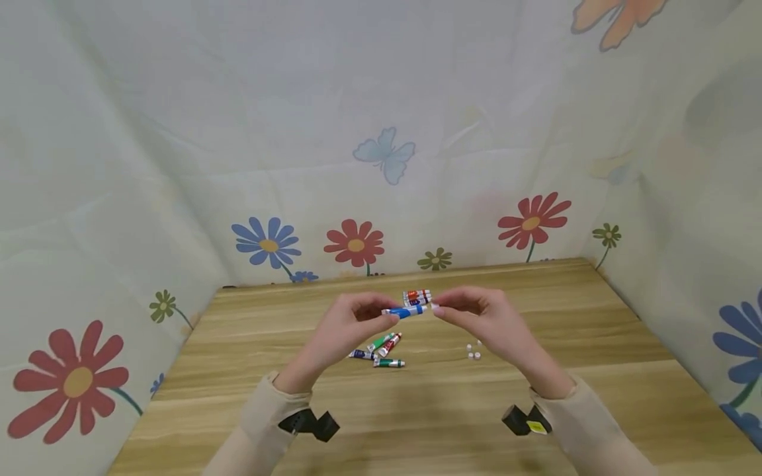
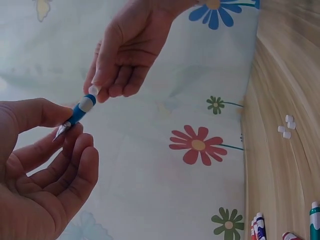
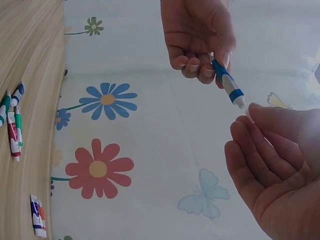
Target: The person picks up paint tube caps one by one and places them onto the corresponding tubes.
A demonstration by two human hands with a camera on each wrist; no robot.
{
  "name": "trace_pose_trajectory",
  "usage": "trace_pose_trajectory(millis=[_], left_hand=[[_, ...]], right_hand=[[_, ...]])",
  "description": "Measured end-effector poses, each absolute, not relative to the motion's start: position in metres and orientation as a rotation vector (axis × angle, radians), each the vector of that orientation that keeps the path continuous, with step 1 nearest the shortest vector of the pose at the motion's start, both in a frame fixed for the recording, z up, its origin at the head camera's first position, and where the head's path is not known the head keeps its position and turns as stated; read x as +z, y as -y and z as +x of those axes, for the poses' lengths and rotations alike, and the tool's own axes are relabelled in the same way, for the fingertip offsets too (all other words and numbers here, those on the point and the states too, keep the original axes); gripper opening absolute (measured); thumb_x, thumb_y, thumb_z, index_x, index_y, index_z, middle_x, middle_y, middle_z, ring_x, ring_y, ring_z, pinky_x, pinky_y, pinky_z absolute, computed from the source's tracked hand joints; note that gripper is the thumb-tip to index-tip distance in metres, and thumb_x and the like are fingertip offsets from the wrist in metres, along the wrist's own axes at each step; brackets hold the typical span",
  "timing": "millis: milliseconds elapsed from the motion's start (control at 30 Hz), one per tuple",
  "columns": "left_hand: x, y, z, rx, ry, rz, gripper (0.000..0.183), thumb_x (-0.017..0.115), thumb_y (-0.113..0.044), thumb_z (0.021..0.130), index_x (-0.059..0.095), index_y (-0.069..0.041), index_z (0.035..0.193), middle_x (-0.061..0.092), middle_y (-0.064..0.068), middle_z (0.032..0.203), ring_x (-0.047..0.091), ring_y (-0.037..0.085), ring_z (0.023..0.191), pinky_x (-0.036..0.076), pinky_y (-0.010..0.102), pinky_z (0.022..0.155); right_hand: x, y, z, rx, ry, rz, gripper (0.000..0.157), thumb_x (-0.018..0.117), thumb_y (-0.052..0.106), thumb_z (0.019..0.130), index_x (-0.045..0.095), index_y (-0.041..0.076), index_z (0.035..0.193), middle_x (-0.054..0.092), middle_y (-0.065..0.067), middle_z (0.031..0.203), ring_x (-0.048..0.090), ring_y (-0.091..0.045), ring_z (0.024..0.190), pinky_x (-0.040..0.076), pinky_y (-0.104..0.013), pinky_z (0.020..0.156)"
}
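Note:
My left hand [image 1: 345,330] pinches a small blue-and-white paint tube [image 1: 409,311] by its flat tail, between thumb and forefinger. The tube is held above the table, its nozzle end toward the right hand. Thumb and fingertips of my right hand [image 1: 494,327] pinch a small white cap [image 3: 249,116] right at that nozzle. In the right wrist view a slight gap seems to lie between cap and nozzle; fingers partly hide the cap. The left wrist view also shows the blue tube [image 2: 82,108], slanting up toward the right hand.
On the wooden table [image 1: 256,410] below lie loose paint tubes: a teal one [image 1: 389,363], a red one [image 1: 390,344], a light green one [image 1: 381,342] and a dark blue one [image 1: 361,354]. Farther back sit tubes side by side [image 1: 416,295]. Several white caps [image 1: 473,356] lie right.

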State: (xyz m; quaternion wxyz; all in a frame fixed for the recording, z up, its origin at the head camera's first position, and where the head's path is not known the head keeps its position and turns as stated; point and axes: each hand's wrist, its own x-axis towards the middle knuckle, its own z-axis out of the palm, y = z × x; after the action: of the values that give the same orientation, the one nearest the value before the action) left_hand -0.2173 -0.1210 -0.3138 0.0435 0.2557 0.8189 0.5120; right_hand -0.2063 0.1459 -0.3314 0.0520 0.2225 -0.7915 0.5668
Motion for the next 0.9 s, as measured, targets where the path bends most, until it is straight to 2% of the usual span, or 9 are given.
trace_pose_trajectory(millis=[167, 300, 467, 667, 833, 900], left_hand=[[-0.31, 0.119, -0.214, 1.594, -2.477, 0.801, 0.02, 0.073, -0.021, 0.094, 0.074, -0.011, 0.111, 0.072, 0.005, 0.098, 0.062, 0.031, 0.08, 0.054, 0.029, 0.07], [-0.311, 0.118, -0.211, 1.592, -2.456, 0.804, 0.02, 0.072, -0.021, 0.095, 0.074, -0.011, 0.112, 0.072, 0.008, 0.098, 0.062, 0.026, 0.078, 0.054, 0.03, 0.07], [-0.313, 0.119, -0.209, 1.595, -2.465, 0.806, 0.02, 0.073, -0.021, 0.095, 0.074, -0.012, 0.113, 0.071, 0.004, 0.095, 0.061, 0.02, 0.075, 0.054, 0.031, 0.068], [-0.315, 0.12, -0.208, 1.595, -2.503, 0.85, 0.019, 0.073, -0.019, 0.094, 0.074, -0.011, 0.111, 0.071, 0.004, 0.093, 0.061, 0.02, 0.076, 0.052, 0.028, 0.066], [-0.316, 0.119, -0.204, 1.569, -2.563, 0.909, 0.017, 0.073, -0.014, 0.094, 0.074, -0.011, 0.111, 0.072, 0.0, 0.094, 0.065, 0.018, 0.08, 0.057, 0.032, 0.072], [-0.316, 0.119, -0.202, 1.554, -2.575, 0.93, 0.017, 0.073, -0.013, 0.094, 0.074, -0.011, 0.111, 0.072, -0.001, 0.094, 0.066, 0.017, 0.081, 0.057, 0.033, 0.073]], right_hand=[[-0.329, -0.143, -0.202, 1.712, 2.381, 0.711, 0.019, 0.073, 0.026, 0.094, 0.076, 0.014, 0.108, 0.074, -0.001, 0.104, 0.069, -0.018, 0.096, 0.056, -0.032, 0.082], [-0.329, -0.141, -0.199, 1.7, 2.364, 0.75, 0.016, 0.073, 0.023, 0.094, 0.076, 0.015, 0.108, 0.075, 0.0, 0.104, 0.07, -0.017, 0.097, 0.056, -0.032, 0.084], [-0.331, -0.139, -0.199, 1.676, 2.326, 0.795, 0.016, 0.073, 0.019, 0.094, 0.077, 0.013, 0.109, 0.075, 0.004, 0.104, 0.07, -0.015, 0.097, 0.055, -0.031, 0.086], [-0.334, -0.136, -0.2, 1.684, 2.312, 0.824, 0.015, 0.072, 0.015, 0.094, 0.076, 0.012, 0.108, 0.075, -0.002, 0.102, 0.071, -0.017, 0.089, 0.057, -0.03, 0.079], [-0.334, -0.135, -0.198, 1.721, 2.333, 0.828, 0.015, 0.072, 0.015, 0.094, 0.076, 0.01, 0.109, 0.075, -0.004, 0.1, 0.071, -0.019, 0.083, 0.057, -0.03, 0.073], [-0.335, -0.134, -0.198, 1.689, 2.345, 0.842, 0.014, 0.072, 0.015, 0.094, 0.076, 0.011, 0.107, 0.075, -0.001, 0.099, 0.071, -0.017, 0.085, 0.057, -0.03, 0.075]])
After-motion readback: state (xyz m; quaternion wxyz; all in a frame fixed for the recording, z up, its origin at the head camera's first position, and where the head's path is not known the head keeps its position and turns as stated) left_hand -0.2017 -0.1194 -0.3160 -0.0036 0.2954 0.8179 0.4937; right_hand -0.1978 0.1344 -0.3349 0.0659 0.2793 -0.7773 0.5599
